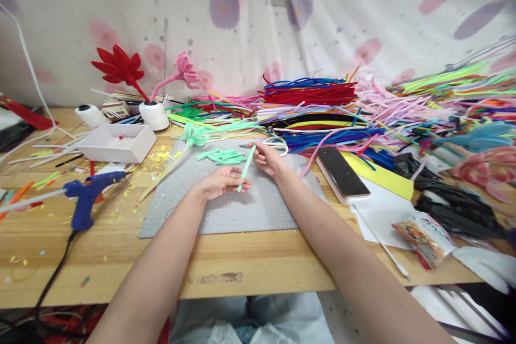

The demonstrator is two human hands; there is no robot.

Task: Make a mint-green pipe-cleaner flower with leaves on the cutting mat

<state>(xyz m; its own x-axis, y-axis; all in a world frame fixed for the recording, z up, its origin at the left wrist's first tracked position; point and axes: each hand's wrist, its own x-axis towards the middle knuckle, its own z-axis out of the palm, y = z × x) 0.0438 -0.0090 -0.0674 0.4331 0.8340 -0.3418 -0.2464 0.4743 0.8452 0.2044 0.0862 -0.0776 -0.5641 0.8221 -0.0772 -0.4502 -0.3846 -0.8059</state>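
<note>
A short mint-green pipe cleaner piece (248, 164) slants between my two hands above the grey cutting mat (258, 215). My left hand (224, 181) pinches its lower end. At its upper end are the closed fingers of my right hand (266, 160). Scissors with white handles (279, 144) show just behind my right hand, which partly covers them; whether it touches them I cannot tell. A small pile of mint-green pieces (221, 157) lies on the mat beyond my left hand. Left of the pile rests a mint-green pipe cleaner flower (195, 134) on a pale stem.
Bundles of colourful pipe cleaners (310, 91) line the back. At left are a blue glue gun (86, 196), a white box (116, 142) and a white holder (153, 115) with red and pink flowers. A phone (342, 171), a snack packet (424, 237) and black plastic (455, 207) lie right.
</note>
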